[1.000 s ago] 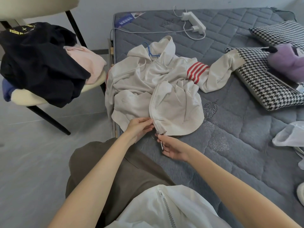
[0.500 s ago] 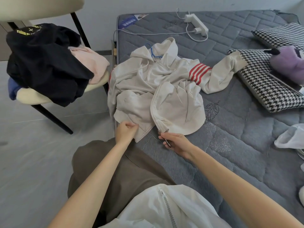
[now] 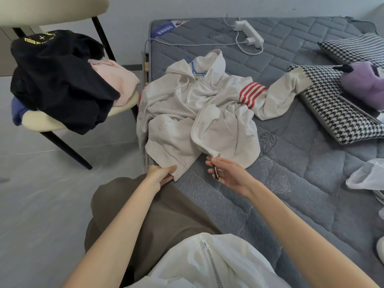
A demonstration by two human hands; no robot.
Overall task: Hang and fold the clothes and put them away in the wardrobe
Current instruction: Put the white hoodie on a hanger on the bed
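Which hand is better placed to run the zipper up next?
Right. The right hand holds the black zipper pull at the hem of the hoodie; the left hand grips the other hem corner.

Your left hand (image 3: 160, 175) pinches hem (image 3: 180, 173), thumb on top. Your right hand (image 3: 229, 174), palm up, holds pull (image 3: 215, 172).

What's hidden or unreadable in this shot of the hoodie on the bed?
Head view:
- Blue hanger: mostly buried in the collar of the hoodie.
- Zip pull lettering: too small to read.
- Right hand grip on that pull: unclear, pinching or just touching.
- Blue garment on the chair: covered by the black garment.
- Wardrobe: out of frame.
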